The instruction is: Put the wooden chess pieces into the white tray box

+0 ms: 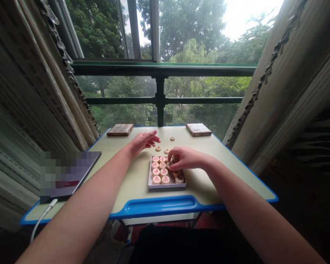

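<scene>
A shallow white box point(167, 186) on the table holds rows of round wooden Chinese chess pieces point(165, 179), most with red characters on the left and some with dark ones on the right. Over the box's right side, my right hand point(188, 158) is closed on a dark-marked chess piece point(169, 164) between thumb and fingers. Part of the box is hidden under that hand. My left hand point(146, 142) hovers beyond the box's left edge, fingers apart and holding nothing. Near its fingertips lies a loose chess piece point(158, 149). Another piece point(167, 150) sits behind the box, and one more point(172, 138) is farther back.
Two flat boxes lie at the table's far corners, one left point(120, 129) and one right point(198, 129). A dark laptop-like device point(82, 172) with a white cable point(44, 216) is at the left. The table point(137, 176) has a blue rim and a front groove.
</scene>
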A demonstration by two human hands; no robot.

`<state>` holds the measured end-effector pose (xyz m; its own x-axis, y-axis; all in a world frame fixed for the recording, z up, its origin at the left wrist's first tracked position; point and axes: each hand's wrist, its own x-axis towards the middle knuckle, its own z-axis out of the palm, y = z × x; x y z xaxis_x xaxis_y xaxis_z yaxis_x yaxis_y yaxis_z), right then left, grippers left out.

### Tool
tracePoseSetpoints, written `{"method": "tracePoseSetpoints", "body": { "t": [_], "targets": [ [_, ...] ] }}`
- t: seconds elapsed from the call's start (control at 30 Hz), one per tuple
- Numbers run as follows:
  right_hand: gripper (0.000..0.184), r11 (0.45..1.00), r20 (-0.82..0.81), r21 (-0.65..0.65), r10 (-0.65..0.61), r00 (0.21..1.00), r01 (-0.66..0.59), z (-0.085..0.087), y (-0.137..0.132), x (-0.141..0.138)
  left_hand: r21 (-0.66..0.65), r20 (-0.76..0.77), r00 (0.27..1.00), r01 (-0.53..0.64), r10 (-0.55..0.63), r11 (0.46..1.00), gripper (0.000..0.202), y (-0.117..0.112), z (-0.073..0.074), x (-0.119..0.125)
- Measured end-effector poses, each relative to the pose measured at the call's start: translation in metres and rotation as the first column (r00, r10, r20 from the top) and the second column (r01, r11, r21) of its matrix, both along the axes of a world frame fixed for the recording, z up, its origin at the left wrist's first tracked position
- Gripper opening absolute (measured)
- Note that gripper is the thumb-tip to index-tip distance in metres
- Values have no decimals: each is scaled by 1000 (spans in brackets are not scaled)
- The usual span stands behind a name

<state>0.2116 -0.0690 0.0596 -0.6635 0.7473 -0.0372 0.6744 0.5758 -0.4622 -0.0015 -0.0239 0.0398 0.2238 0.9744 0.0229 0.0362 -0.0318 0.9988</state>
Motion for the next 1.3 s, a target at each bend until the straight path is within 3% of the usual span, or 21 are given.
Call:
{"method": "tracePoseSetpoints", "body": {
  "t": [0.13, 0.4, 0.63, 0.9, 1.3],
  "targets": [
    [29, 1000, 14, 17, 13, 1000, -13, 3, -2, 0, -30, -13, 998, 64, -64, 998, 52, 0, -2, 0],
    [32, 999, 22, -38, 6, 1000, -5, 2, -1, 0, -34, -17, 996, 82, -83, 996, 53, -1, -2, 0],
    [19, 997, -85, 20, 80, 993, -79, 6, -4, 2, -22, -32, 993, 110, -111, 994, 53, -4, -1, 3],
    [16, 992, -28, 68, 105, 994, -103, 5, -2, 3, -24, -1, 992, 127, -127, 992, 51, -3, -1, 3],
    [32, 986, 61, -17, 165, 984, -164, 6, -2, 3, -19, -25, 991, 131, -131, 991, 54, -2, -2, 2]
  ]
}}
